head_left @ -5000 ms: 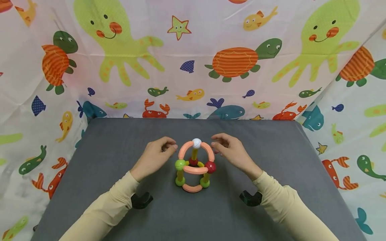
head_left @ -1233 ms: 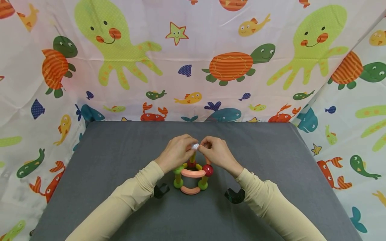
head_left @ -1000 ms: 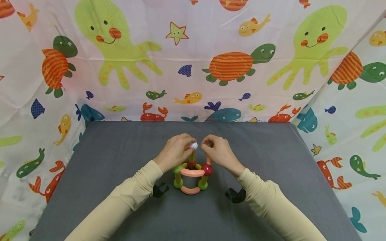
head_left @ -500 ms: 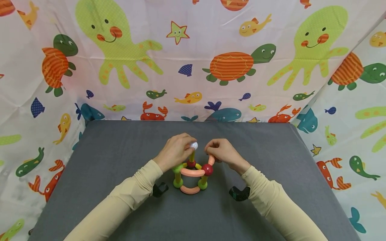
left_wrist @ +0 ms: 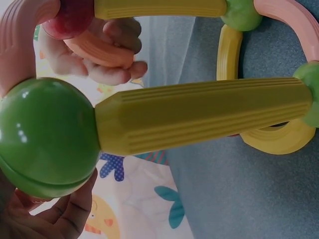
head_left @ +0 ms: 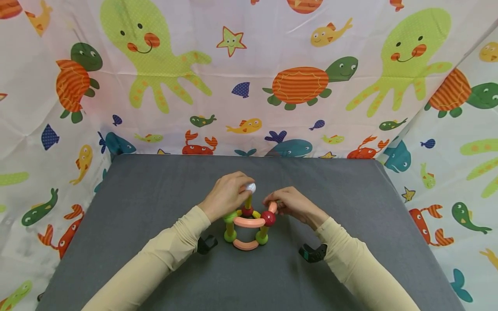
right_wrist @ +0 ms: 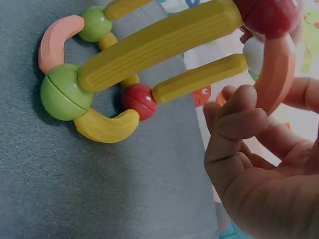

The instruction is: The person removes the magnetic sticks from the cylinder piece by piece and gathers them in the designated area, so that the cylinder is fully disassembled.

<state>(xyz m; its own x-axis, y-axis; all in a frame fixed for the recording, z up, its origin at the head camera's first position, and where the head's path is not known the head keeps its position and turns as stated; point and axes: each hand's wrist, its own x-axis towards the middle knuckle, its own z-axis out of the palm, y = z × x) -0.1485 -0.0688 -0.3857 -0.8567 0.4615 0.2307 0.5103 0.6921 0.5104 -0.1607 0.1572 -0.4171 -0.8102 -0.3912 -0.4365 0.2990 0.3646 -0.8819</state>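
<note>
A frame toy of magnetic sticks and balls stands on the grey table. My left hand pinches the white ball on top of its rear yellow stick. A curved salmon stick rises from the red ball at the right, its upper end apart from the white ball. The fingers of my right hand are curled around that free end, as the right wrist view shows. Close up in the left wrist view, a green ball and a yellow stick partly hide my left hand.
Grey cloth covers the table around the toy. A white curtain printed with sea animals encloses the back and sides. Each wrist carries a black camera mount, the right one just above the table.
The curved stick's upper end has come away from the white ball and now leans outward. My right hand has moved right and down; the left, having reached the white ball, stays there.
</note>
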